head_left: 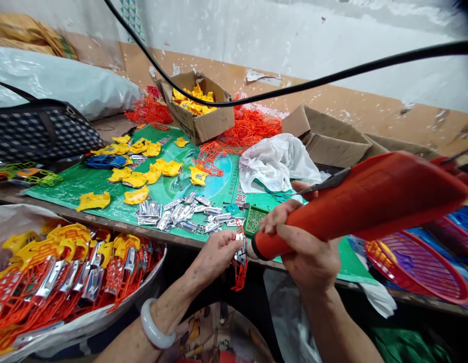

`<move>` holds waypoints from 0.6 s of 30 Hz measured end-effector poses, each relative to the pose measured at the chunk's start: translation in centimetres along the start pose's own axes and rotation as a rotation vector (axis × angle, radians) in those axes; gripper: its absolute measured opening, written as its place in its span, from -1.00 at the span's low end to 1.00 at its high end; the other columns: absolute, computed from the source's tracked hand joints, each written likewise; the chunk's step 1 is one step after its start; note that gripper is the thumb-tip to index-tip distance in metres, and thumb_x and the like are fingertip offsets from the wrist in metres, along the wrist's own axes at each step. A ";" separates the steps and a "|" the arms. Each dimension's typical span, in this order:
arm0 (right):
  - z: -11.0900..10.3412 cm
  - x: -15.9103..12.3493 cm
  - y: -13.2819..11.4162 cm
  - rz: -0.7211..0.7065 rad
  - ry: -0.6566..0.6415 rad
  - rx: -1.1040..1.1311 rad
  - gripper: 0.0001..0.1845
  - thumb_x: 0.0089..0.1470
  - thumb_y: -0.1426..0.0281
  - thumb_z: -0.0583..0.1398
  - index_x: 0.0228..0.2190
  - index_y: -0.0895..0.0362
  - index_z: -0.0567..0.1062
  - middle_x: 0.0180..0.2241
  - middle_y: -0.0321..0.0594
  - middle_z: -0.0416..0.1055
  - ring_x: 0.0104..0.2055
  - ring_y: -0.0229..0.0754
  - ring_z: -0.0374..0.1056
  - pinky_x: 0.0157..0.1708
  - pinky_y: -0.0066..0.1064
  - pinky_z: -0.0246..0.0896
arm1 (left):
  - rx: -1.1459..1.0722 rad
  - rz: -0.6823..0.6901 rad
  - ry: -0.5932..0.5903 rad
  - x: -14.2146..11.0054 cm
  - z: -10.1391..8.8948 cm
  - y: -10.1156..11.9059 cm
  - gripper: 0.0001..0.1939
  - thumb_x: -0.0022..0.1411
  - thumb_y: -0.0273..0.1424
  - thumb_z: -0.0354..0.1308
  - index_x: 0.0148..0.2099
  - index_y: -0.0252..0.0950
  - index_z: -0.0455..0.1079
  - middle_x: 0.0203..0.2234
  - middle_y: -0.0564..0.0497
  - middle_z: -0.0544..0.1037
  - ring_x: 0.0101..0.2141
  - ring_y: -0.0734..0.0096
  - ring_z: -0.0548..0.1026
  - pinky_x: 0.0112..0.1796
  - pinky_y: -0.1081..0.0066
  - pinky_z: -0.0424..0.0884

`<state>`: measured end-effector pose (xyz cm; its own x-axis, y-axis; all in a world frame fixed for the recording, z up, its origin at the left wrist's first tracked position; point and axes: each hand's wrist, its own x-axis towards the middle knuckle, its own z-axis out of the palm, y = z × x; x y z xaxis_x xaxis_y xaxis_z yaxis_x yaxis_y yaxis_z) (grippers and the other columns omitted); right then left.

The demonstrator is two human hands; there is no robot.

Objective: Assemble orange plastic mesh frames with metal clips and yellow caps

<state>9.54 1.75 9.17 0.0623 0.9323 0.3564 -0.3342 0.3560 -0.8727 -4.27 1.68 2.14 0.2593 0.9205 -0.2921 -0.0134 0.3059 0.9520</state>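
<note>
My right hand [311, 257] is wrapped around a thick red power screwdriver [355, 201], which tilts down to the left. Its tip meets a small assembly of an orange plastic frame [240, 280] and a silver metal plate [239, 255] at the table's front edge. Between the fingertips of my left hand [217, 254], that assembly is pinched; fingers and tool tip partly cover it. Just beyond lie loose silver metal plates [179, 212] and a small green tray [255, 221]. Yellow plastic pieces [135, 179] are scattered farther back on the green mat [69, 184].
At lower left stands a white sack [116, 315] full of yellow, silver and orange assemblies. A cardboard box [215, 126] of yellow pieces sits behind, near orange frames [252, 126] and a white plastic bag [277, 161]. Red baskets [419, 267] are at right. A black cable [287, 91] hangs across.
</note>
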 end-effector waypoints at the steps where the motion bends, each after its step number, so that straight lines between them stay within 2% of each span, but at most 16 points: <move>1: 0.1 0.2 -0.3 -0.005 0.020 0.036 -0.62 -0.17 0.49 0.27 -0.23 0.04 0.40 -0.51 -0.44 0.35 -0.52 -0.30 0.29 -0.40 -0.30 0.31 | -0.010 -0.003 -0.014 -0.2 -0.2 0.1 -0.79 0.08 -0.27 0.13 -0.50 -0.27 0.28 -0.69 0.18 0.33 -0.66 0.57 0.21 -0.60 0.54 0.07; 4: -0.2 1.1 -0.9 -0.053 0.084 0.059 -0.59 -0.21 0.52 0.28 -0.23 0.07 0.42 -0.54 -0.43 0.37 -0.55 -0.29 0.30 -0.45 -0.34 0.29 | -0.066 -0.011 -0.062 -0.6 -0.7 0.1 -0.76 0.12 -0.23 0.16 -0.45 -0.29 0.34 -0.64 0.15 0.40 -0.62 0.56 0.27 -0.57 0.53 0.12; 9: -1.9 2.7 -0.9 -0.141 0.209 -0.081 -0.67 -0.26 0.52 0.32 -0.34 0.13 0.45 -0.60 -0.41 0.40 -0.60 -0.26 0.31 -0.52 -0.35 0.27 | -0.135 -0.018 -0.073 -1.2 -1.7 -0.3 -0.67 0.11 -0.15 0.25 -0.47 -0.33 0.39 -0.64 0.14 0.40 -0.60 0.59 0.24 -0.54 0.53 0.11; 11: -2.8 3.5 -0.5 -0.135 0.255 -0.140 -0.74 -0.30 0.51 0.34 -0.44 0.16 0.46 -0.60 -0.39 0.41 -0.61 -0.26 0.32 -0.54 -0.36 0.26 | -0.171 -0.027 -0.045 -1.6 -2.1 -0.5 -0.68 0.07 -0.19 0.30 -0.49 -0.34 0.38 -0.64 0.14 0.39 -0.59 0.59 0.26 -0.51 0.54 0.15; 13: -3.7 4.4 0.1 -0.115 0.292 -0.191 -0.76 -0.32 0.47 0.37 -0.51 0.18 0.45 -0.60 -0.37 0.41 -0.61 -0.26 0.31 -0.55 -0.37 0.24 | -0.266 -0.051 -0.040 -1.9 -2.6 -0.8 -0.74 0.06 -0.25 0.32 -0.42 -0.34 0.39 -0.57 0.10 0.46 -0.54 0.55 0.35 -0.44 0.52 0.25; 16: -5.5 5.7 1.2 -0.091 0.359 -0.265 -0.69 -0.35 0.41 0.40 -0.49 0.19 0.44 -0.58 -0.38 0.41 -0.60 -0.27 0.30 -0.55 -0.38 0.24 | -0.436 -0.084 -0.077 -2.3 -3.0 -1.4 -0.81 0.06 -0.39 0.31 -0.27 -0.34 0.41 -0.44 0.01 0.54 -0.46 0.48 0.45 -0.37 0.46 0.37; 18: -6.8 6.5 1.9 -0.081 0.423 -0.346 -0.61 -0.36 0.35 0.43 -0.44 0.18 0.43 -0.54 -0.38 0.41 -0.58 -0.26 0.31 -0.54 -0.36 0.25 | -0.516 -0.098 -0.086 -2.4 -3.0 -1.9 -0.78 0.02 -0.52 0.28 -0.21 -0.35 0.42 -0.41 -0.01 0.56 -0.46 0.50 0.46 -0.39 0.48 0.38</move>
<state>15.68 8.94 7.60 0.4716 0.8201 0.3242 0.0117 0.3617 -0.9322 -7.81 -0.43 0.73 0.3616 0.8647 -0.3485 -0.4531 0.4897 0.7450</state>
